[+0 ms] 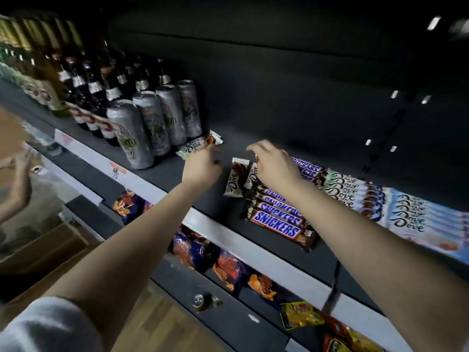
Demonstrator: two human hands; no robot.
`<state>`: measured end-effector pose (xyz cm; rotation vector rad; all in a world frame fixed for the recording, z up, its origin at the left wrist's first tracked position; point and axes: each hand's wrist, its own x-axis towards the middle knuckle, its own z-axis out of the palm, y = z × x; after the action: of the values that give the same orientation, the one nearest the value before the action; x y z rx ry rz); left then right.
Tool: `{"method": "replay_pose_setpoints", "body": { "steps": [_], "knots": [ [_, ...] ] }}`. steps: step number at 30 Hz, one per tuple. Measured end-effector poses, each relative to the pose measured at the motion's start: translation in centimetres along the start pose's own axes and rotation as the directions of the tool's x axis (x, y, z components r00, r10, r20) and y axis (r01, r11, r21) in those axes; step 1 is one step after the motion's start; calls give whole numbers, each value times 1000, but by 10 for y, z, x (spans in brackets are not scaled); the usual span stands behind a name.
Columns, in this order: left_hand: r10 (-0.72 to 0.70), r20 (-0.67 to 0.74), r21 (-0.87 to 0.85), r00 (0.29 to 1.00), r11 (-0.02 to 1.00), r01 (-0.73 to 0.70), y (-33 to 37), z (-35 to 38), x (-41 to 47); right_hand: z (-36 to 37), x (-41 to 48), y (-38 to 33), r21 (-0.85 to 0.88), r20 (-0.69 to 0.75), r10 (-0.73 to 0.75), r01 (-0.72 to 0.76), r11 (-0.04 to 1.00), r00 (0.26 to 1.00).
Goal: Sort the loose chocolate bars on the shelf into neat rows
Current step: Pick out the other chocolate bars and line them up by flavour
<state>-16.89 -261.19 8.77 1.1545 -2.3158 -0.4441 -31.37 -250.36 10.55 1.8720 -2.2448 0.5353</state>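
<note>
- Dark grey metal shelf (177, 179) carries the chocolate stock, with a white price strip along its front edge.
- Left hand (201, 166): fingers curled, pinching the near edge of a white Dove bar (200, 146). The bar sits skewed, just beside the silver cans (152, 123). Whether it is lifted off the shelf cannot be told.
- Right hand (274, 163): fingers curled down over the far end of a second Dove bar (252, 175), gripping it at the back end of the Snickers row (279, 219).
- A third Dove bar (234, 180) lies flat between the two hands, just beside the second, untouched.
- Right of the Snickers row: green-trimmed Dove row (347, 191), then blue Dove row (418, 217), packed edge to edge.
- Brown bottles (94, 85) stand left of the cans.
- Snack packets (228, 268) lie on the shelf below.
</note>
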Motion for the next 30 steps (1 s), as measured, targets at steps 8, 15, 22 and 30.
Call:
{"method": "replay_pose_setpoints", "body": {
  "steps": [8,15,22,30],
  "knots": [
    [176,167,-119,970,980,-157,-18,28,21,25,12,14,-65,68,175,-171,983,982],
    [340,365,-154,867,940,-304,-5,72,23,46,1,25,-27,213,202,-201,979,956],
    [322,396,-84,860,945,-316,-2,72,31,48,1,25,-31,207,224,-223,974,952],
    [324,462,-49,825,939,-341,-6,72,42,42,18,19,-81,201,279,-268,960,939]
  ]
}}
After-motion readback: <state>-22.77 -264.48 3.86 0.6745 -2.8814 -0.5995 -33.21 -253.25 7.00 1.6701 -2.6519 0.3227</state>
